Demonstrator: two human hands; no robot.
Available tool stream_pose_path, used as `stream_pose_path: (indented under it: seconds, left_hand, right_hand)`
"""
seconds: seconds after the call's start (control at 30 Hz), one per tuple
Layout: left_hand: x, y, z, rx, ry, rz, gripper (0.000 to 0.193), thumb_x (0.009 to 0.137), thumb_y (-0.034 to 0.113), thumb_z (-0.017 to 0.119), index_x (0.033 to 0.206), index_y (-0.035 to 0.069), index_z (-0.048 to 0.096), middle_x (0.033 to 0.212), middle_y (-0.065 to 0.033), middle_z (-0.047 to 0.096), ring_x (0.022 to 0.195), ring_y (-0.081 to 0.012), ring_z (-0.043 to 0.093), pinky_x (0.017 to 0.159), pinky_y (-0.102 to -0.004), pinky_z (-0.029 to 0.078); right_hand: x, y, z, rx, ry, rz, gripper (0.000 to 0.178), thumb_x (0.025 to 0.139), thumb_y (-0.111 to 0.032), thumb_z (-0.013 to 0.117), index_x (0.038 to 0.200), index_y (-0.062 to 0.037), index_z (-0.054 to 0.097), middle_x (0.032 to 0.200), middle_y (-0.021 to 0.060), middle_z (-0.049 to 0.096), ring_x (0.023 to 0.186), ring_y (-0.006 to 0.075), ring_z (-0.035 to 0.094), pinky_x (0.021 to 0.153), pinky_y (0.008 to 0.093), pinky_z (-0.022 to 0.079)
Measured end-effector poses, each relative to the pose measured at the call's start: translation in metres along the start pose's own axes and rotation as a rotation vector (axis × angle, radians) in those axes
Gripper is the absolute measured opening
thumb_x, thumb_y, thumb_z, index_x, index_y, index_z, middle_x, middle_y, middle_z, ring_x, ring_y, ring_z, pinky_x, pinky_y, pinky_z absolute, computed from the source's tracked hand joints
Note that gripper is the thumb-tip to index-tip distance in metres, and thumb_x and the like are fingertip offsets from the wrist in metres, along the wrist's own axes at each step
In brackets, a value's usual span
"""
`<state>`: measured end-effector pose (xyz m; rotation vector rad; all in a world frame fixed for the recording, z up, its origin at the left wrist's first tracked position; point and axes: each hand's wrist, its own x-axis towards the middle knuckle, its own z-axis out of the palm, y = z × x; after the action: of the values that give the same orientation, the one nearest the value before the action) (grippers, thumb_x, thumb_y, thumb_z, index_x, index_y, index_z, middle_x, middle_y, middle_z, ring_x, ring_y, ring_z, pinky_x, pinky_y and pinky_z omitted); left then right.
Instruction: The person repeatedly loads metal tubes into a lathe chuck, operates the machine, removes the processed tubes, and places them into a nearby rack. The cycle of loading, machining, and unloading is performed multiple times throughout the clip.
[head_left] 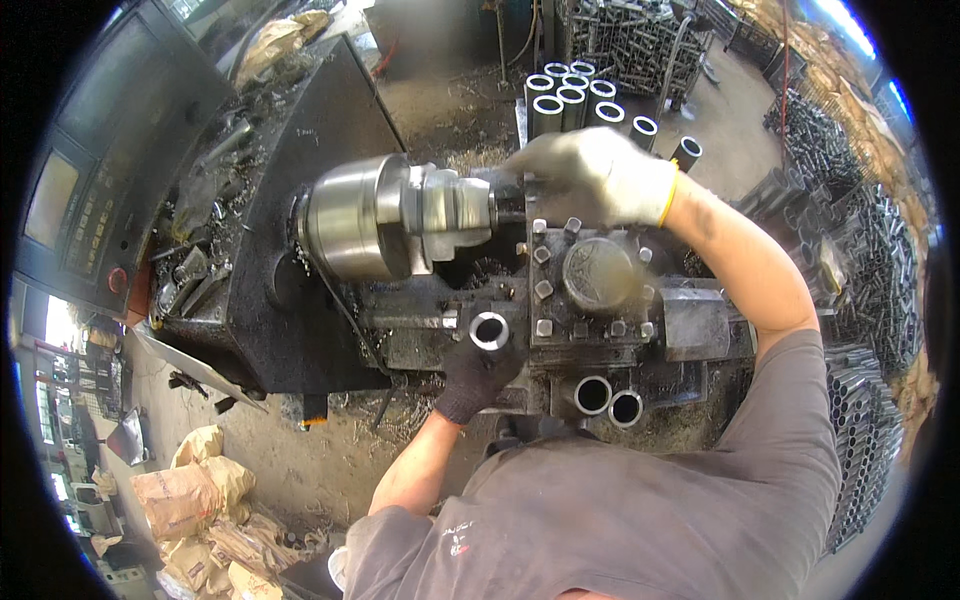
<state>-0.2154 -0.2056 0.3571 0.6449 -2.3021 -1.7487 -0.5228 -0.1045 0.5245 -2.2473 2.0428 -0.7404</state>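
Your grey shirt (640,520) filled the bottom of the view. Your left hand (478,372), in a dark glove, gripped a short steel tube (489,330) upright, in front of the lathe chuck (375,215). Your right hand (598,177), in a pale glove, was closed over the tool post (590,275). 2 tubes (607,400) lay just below it.

Left hand (478,368) in a black glove, right hand (592,178) in dirty white, perhaps yellow-cuffed; silver chuck (360,215).
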Motion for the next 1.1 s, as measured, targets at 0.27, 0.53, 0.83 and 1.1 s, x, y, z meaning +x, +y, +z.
stream_pose_path:
  seconds: [0.27,0.53,0.83,1.1]
  left_hand:
    - [0.052,0.117,-0.066,0.171,0.075,0.261,0.077,0.091,0.052,0.080,0.144,0.000,0.058,0.133,-0.0239,0.070,0.124,-0.0333,0.067,0.107,-0.0439,0.052]
    - [-0.051,-0.065,-0.089,-0.116,0.401,-0.090,0.027,0.101,0.027,0.064,0.112,0.003,0.069,0.101,-0.0040,0.070,0.091,-0.0139,0.065,0.078,-0.0319,0.055]
    - [-0.159,-0.242,-0.201,-0.803,1.354,-0.269,0.047,0.103,0.062,0.054,0.085,0.019,0.056,0.067,0.0026,0.049,0.058,-0.0171,0.048,0.063,-0.0442,0.048]
    - [-0.174,-0.216,-0.233,-1.076,1.122,-0.477,0.051,0.102,0.066,0.053,0.072,0.025,0.050,0.057,0.0088,0.041,0.045,-0.0155,0.035,0.053,-0.0413,0.042]
  right_hand:
    - [0.035,-0.070,-0.013,-0.412,-0.053,-0.170,0.008,0.087,-0.010,0.075,0.095,-0.0094,0.076,0.081,0.0113,0.075,0.071,0.0239,0.075,0.070,0.0363,0.065]
    - [-0.019,0.081,0.048,-0.410,-0.464,0.518,0.034,0.077,-0.040,0.084,0.091,-0.0086,0.081,0.084,0.0149,0.078,0.077,0.0315,0.077,0.073,0.0429,0.062]
    - [-0.040,0.120,0.091,0.020,-0.489,0.462,0.032,0.083,-0.024,0.077,0.099,0.0035,0.075,0.087,0.0222,0.075,0.075,0.0333,0.073,0.067,0.0447,0.056]
    - [-0.028,0.103,0.083,-0.062,-0.497,0.442,0.031,0.079,-0.024,0.079,0.099,-0.0003,0.076,0.089,0.0224,0.076,0.076,0.0386,0.072,0.071,0.0452,0.058]
